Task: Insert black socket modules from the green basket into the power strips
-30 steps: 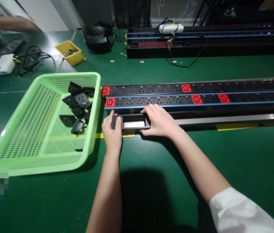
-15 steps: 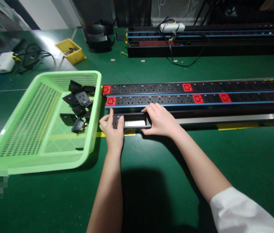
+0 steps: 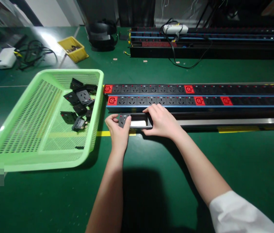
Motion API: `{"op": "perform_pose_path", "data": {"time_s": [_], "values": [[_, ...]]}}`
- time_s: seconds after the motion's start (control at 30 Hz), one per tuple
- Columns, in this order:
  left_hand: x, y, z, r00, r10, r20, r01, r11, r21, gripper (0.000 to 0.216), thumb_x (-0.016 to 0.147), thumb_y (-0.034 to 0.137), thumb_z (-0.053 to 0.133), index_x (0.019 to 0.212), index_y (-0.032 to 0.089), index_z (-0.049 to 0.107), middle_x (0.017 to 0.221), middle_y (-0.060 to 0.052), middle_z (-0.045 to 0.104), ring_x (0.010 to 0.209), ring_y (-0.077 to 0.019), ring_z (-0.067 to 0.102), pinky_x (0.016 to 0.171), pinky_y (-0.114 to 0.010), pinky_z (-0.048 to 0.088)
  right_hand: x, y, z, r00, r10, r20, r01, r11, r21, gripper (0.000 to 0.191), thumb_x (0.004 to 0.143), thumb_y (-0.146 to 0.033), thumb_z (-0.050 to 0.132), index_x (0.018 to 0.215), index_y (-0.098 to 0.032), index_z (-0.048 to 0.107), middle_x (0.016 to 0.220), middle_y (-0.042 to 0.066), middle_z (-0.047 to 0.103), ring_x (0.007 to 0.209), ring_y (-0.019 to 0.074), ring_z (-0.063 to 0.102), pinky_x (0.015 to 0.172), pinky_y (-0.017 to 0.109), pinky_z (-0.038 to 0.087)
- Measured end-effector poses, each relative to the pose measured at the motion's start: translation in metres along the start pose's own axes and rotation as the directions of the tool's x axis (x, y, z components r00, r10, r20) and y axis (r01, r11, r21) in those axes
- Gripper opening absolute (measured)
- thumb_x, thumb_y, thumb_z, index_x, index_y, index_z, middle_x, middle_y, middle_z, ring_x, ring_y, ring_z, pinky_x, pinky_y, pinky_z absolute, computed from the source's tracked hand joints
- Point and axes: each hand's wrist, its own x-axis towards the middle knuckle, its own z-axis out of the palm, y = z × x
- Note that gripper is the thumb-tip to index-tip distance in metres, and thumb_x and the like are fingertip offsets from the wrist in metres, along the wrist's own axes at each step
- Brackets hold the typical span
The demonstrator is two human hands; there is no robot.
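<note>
My left hand (image 3: 118, 131) grips a black socket module (image 3: 123, 121), its thumb across the module's face. The module sits at the left end of a long black and silver power strip housing (image 3: 214, 122). My right hand (image 3: 162, 122) is wrapped round a dark frame piece (image 3: 149, 121) in the same housing, fingers on the far side and thumb on the near side. Between the hands a bright, open stretch of the channel shows. Just beyond lie two power strips filled with sockets, a blue-edged strip (image 3: 151, 101) and another strip (image 3: 151, 88) behind it, both with red outlets.
At left stands a green basket (image 3: 98, 106) with several loose socket modules (image 3: 83, 96). Farther back are a yellow bin (image 3: 82, 53) of small parts, a black cable (image 3: 38, 51), and more strips (image 3: 200, 51) with a white box (image 3: 175, 29). At upper left, part of another person is blurred.
The socket module and my left hand have shifted right along the housing, toward my right hand. My left index finger, raised before, is now bent. My right hand keeps its hold.
</note>
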Motion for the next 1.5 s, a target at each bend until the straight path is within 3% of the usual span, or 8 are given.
{"op": "perform_pose_path", "data": {"time_s": [0.1, 0.3, 0.5, 0.7, 0.93, 1.13, 1.3, 1.5], "values": [[0.005, 0.002, -0.007, 0.994, -0.045, 0.098, 0.045, 0.999, 0.004, 0.047, 0.078, 0.053, 0.073, 0.082, 0.022, 0.038, 0.078, 0.004, 0.037, 0.07, -0.0128, 0.041, 0.07, -0.028, 0.038, 0.0, -0.001, -0.001, 1.0, -0.001, 0.002, 0.001, 1.0, -0.004, 0.057, 0.072, -0.043, 0.075, 0.118, -0.015, 0.056, 0.112, 0.013, 0.062, 0.104, 0.0323, 0.053, 0.093, 0.045, 0.047], [0.01, 0.007, -0.017, 0.981, -0.017, 0.194, 0.014, 1.0, 0.02, 0.049, 0.077, 0.049, 0.076, 0.076, 0.022, 0.034, 0.07, 0.006, 0.036, 0.063, -0.0114, 0.037, 0.062, -0.026, 0.031, -0.003, -0.004, 0.001, 0.998, -0.056, 0.012, 0.057, 0.995, -0.083, 0.061, 0.078, -0.043, 0.072, 0.128, -0.012, 0.053, 0.122, 0.019, 0.061, 0.113, 0.0372, 0.055, 0.096, 0.049, 0.045], [0.006, 0.009, -0.015, 0.937, 0.079, 0.34, -0.066, 0.997, -0.05, 0.032, 0.09, 0.048, 0.062, 0.076, 0.02, 0.055, 0.071, 0.002, 0.055, 0.066, -0.0136, 0.048, 0.065, -0.026, 0.037, -0.005, -0.002, 0.005, 0.996, -0.088, -0.031, 0.087, 0.995, -0.046, 0.083, 0.078, -0.038, 0.077, 0.145, -0.012, 0.036, 0.142, 0.024, 0.05, 0.133, 0.0384, 0.049, 0.101, 0.049, 0.046], [0.008, 0.01, -0.017, 0.881, 0.287, 0.375, -0.271, 0.958, -0.095, 0.025, 0.095, 0.04, 0.059, 0.099, 0.024, 0.078, 0.1, -0.004, 0.076, 0.098, -0.0207, 0.065, 0.092, -0.034, 0.046, -0.006, 0.0, 0.005, 0.984, -0.177, -0.024, 0.176, 0.984, -0.038, 0.083, 0.084, -0.034, 0.074, 0.151, -0.014, 0.03, 0.149, 0.022, 0.047, 0.134, 0.0347, 0.051, 0.101, 0.047, 0.049], [0.006, 0.013, -0.017, 0.924, 0.284, 0.258, -0.278, 0.959, -0.058, 0.029, 0.097, 0.041, 0.055, 0.095, 0.021, 0.076, 0.096, -0.005, 0.074, 0.095, -0.0195, 0.067, 0.089, -0.034, 0.049, -0.009, 0.0, 0.001, 0.975, -0.222, 0.03, 0.223, 0.974, -0.031, 0.07, 0.093, -0.029, 0.066, 0.154, -0.024, 0.031, 0.146, 0.013, 0.056, 0.126, 0.0306, 0.058, 0.1, 0.045, 0.047], [0.006, 0.013, -0.014, 0.98, 0.108, 0.165, -0.078, 0.98, -0.181, 0.032, 0.096, 0.046, 0.055, 0.095, 0.018, 0.071, 0.091, -0.005, 0.072, 0.082, -0.0161, 0.066, 0.077, -0.028, 0.05, -0.009, 0.001, -0.002, 0.97, -0.236, 0.053, 0.237, 0.972, -0.012, 0.061, 0.097, -0.036, 0.061, 0.153, -0.028, 0.038, 0.145, 0.009, 0.058, 0.125, 0.0288, 0.058, 0.098, 0.043, 0.044], [0.016, 0.009, -0.013, 0.986, -0.115, 0.119, 0.156, 0.884, -0.441, 0.036, 0.096, 0.048, 0.05, 0.098, 0.017, 0.068, 0.084, -0.004, 0.067, 0.069, -0.0112, 0.059, 0.066, -0.023, 0.045, -0.008, 0.001, -0.003, 0.976, -0.215, 0.039, 0.212, 0.975, 0.059, 0.057, 0.098, -0.043, 0.06, 0.149, -0.024, 0.044, 0.143, 0.011, 0.06, 0.123, 0.028, 0.059, 0.098, 0.043, 0.045], [0.014, 0.032, -0.021, 0.996, -0.06, 0.073, 0.079, 0.952, -0.297, 0.028, 0.096, 0.041, 0.053, 0.095, 0.018, 0.069, 0.09, -0.005, 0.069, 0.086, -0.015, 0.065, 0.081, -0.027, 0.05, -0.008, -0.002, -0.006, 0.971, -0.231, 0.064, 0.235, 0.971, -0.054, 0.059, 0.096, -0.038, 0.061, 0.151, -0.028, 0.043, 0.158, 0.01, 0.045, 0.12, 0.0296, 0.057, 0.096, 0.046, 0.047]]}}
